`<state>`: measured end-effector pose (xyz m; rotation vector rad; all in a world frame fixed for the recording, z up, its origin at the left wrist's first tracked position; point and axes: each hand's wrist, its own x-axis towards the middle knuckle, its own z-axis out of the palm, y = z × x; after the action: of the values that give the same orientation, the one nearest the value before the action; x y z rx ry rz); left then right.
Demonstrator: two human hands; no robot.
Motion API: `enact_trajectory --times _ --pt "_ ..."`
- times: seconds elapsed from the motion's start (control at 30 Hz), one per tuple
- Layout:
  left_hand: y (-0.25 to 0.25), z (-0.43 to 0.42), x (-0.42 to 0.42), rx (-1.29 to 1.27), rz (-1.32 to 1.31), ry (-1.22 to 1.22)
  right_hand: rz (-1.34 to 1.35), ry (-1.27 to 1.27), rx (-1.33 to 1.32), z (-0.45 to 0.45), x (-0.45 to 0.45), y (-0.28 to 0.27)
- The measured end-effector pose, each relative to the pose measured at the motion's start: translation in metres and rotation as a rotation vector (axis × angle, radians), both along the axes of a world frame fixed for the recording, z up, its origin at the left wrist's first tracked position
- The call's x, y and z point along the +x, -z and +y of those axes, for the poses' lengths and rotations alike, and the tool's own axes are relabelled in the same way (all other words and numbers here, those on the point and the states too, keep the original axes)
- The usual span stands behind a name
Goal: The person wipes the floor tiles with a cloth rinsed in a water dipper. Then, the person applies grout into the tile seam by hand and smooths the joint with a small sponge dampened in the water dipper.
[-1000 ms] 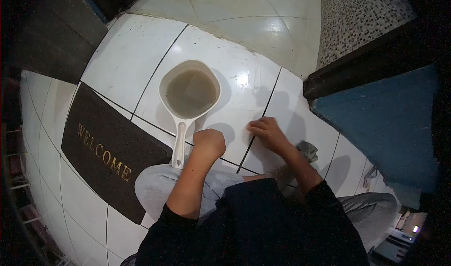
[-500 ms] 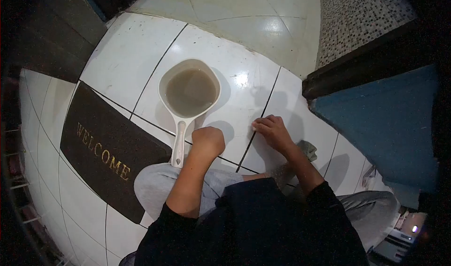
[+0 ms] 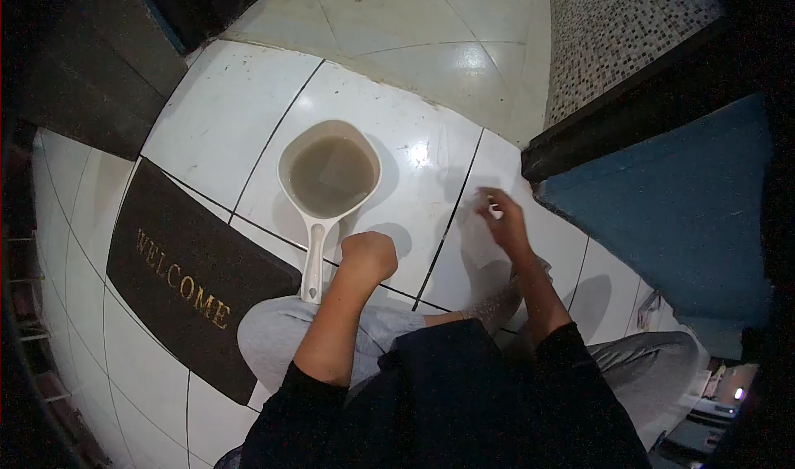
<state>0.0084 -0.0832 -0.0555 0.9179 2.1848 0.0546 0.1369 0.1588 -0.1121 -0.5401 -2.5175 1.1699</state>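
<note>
A white dipper [image 3: 313, 263] of cloudy greyish water [image 3: 331, 176] stands on the white tiled floor, its handle pointing toward me. My left hand [image 3: 369, 255] is closed in a fist just right of that handle, apart from it as far as I can see; whatever it may hold is hidden. Over the tiles to the right, my right hand [image 3: 505, 222] is raised with loosely curled fingers. A gap shows between its thumb and fingers, the fingertips are blurred, and no object is visible there.
A dark WELCOME mat [image 3: 195, 270] lies at left, by a dark door [image 3: 74, 71]. A blue panel [image 3: 662, 204] stands at right beneath a mosaic wall [image 3: 629, 34]. Beyond the white tiles is a greenish floor [image 3: 397, 21]. My grey-clad knee [image 3: 277, 336] is near the mat.
My right hand has lifted off the floor and moved a little right, its fingers opening somewhat. My left fist stays beside the dipper handle. The view has shifted slightly.
</note>
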Motion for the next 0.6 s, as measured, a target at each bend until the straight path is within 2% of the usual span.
enact_trajectory --times 0.03,0.13,0.37,0.53,0.6 --pt "-0.004 0.000 0.000 -0.008 0.008 0.022 0.013 0.110 -0.175 0.005 -0.001 -0.004" --pt "-0.003 0.001 0.000 -0.025 0.014 0.040 0.111 0.204 -0.225 -0.003 -0.002 -0.024" --pt "-0.006 -0.002 -0.002 -0.010 -0.044 0.017 -0.131 0.164 -0.172 -0.035 -0.001 0.008" --pt "-0.003 0.002 -0.001 -0.039 -0.043 0.027 -0.019 0.004 -0.035 -0.077 -0.002 0.013" --pt "-0.004 0.001 0.000 -0.030 -0.061 0.023 -0.079 -0.191 0.553 -0.095 -0.003 0.007"
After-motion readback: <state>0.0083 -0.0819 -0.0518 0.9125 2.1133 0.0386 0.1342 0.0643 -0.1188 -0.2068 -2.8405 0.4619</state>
